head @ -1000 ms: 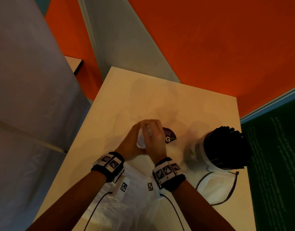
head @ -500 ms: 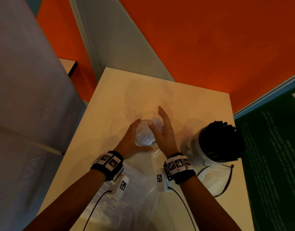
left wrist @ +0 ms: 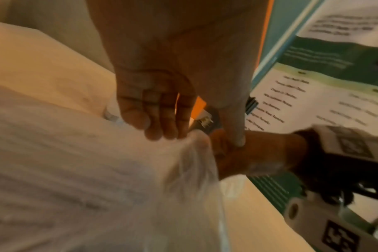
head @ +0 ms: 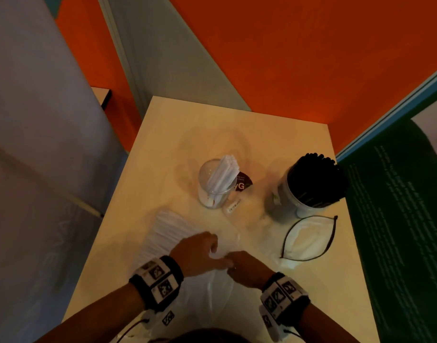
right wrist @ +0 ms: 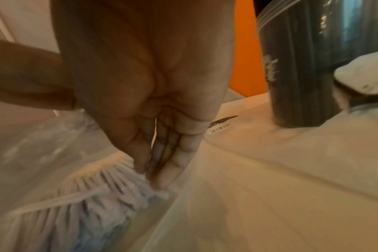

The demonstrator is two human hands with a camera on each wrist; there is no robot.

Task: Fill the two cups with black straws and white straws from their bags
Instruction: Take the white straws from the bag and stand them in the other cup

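A clear cup in the middle of the table holds a bundle of white straws. To its right stands a second cup packed with black straws. The clear bag of white straws lies at the near left. My left hand grips the plastic at the bag's mouth with curled fingers. Beside it, my right hand reaches into the bag and pinches the ends of the white straws between thumb and fingers.
An empty zip bag lies open in front of the black-straw cup. A small white label and a dark round sticker lie by the clear cup. The table borders a green banner at the right.
Both hands have left the clear cup, where a bundle of white straws now stands, and have drawn back toward me to the mouth of the white-straw bag.
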